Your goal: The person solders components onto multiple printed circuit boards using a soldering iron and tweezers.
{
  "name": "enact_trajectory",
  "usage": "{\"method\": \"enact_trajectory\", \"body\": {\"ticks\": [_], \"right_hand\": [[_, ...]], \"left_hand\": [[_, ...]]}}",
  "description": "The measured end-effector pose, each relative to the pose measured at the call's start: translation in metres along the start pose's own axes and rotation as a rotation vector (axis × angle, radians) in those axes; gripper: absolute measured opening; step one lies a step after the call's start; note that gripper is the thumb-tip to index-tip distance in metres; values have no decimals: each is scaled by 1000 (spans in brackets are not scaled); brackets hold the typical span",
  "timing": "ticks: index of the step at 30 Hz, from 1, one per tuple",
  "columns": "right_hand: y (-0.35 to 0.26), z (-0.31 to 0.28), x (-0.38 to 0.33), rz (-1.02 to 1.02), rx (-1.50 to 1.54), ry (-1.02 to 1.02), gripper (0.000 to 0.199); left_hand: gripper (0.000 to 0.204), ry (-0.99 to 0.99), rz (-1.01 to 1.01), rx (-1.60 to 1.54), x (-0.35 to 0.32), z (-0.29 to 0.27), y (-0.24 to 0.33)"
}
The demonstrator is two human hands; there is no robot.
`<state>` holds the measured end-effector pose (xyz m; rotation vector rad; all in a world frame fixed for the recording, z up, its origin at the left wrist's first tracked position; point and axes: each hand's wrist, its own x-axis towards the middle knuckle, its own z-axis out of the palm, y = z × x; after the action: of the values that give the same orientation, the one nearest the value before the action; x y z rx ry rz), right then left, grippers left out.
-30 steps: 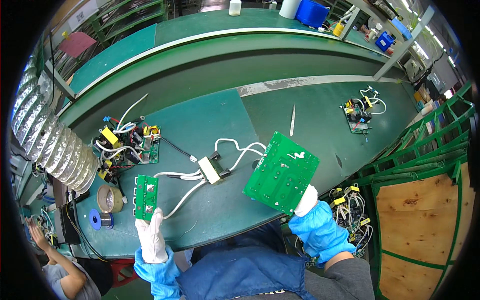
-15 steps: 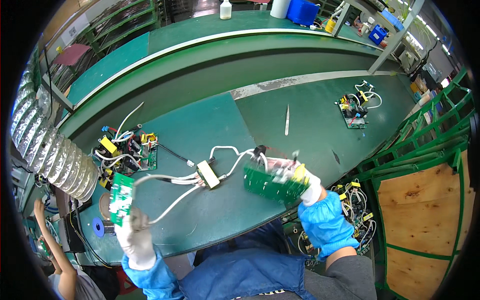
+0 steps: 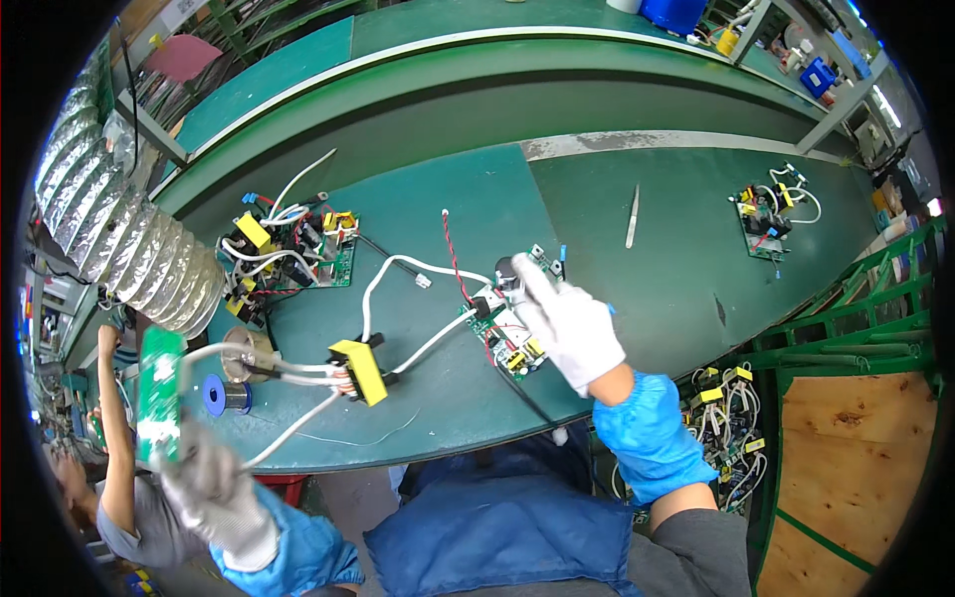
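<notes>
"Left hand (image 3: 219, 497) grips the small green board (image 3: 159, 393) by its lower end, left of the yellow transformer (image 3: 358, 373). Right hand (image 3: 575, 333) covers the larger board (image 3: 505, 333), right of it; pinching or resting, I can't tell."

"Risk?"

"Tugging could strain the white leads (image 3: 288, 430)."

"Pointing?"

"Long axis upright, free end up."

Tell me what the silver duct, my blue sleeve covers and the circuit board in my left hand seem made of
Duct: probably metal foil; shiny and crinkled. Sleeve covers: likely thin plastic or nonwoven fabric; puckered, soft sheen. Circuit board: blurred, perhaps coated laminate; flat, green, glinting.
</notes>
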<state>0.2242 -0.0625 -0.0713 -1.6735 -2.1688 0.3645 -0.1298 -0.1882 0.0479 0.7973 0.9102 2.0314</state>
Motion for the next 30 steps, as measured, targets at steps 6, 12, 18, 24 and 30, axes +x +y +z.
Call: {"method": "enact_trajectory", "body": {"ticks": [6,12,18,24,30], "right_hand": [[12,-30,-24,169,1343,491,53],[13,-50,-48,355,1261,914,53],[17,-45,-60,393,1145,858,53],[10,-28,-48,-222,365,322,36],[4,5,-21,-157,-129,39,47]], "left_hand": [[60,-441,-500,578,1,121,-57],[60,-1106,-708,701,-7,202,-174],[50,-1421,97,1066,-28,188,-244],[40,-1474,349,909,1,154,-172],[58,-1123,425,1356,10,89,-171]]}}
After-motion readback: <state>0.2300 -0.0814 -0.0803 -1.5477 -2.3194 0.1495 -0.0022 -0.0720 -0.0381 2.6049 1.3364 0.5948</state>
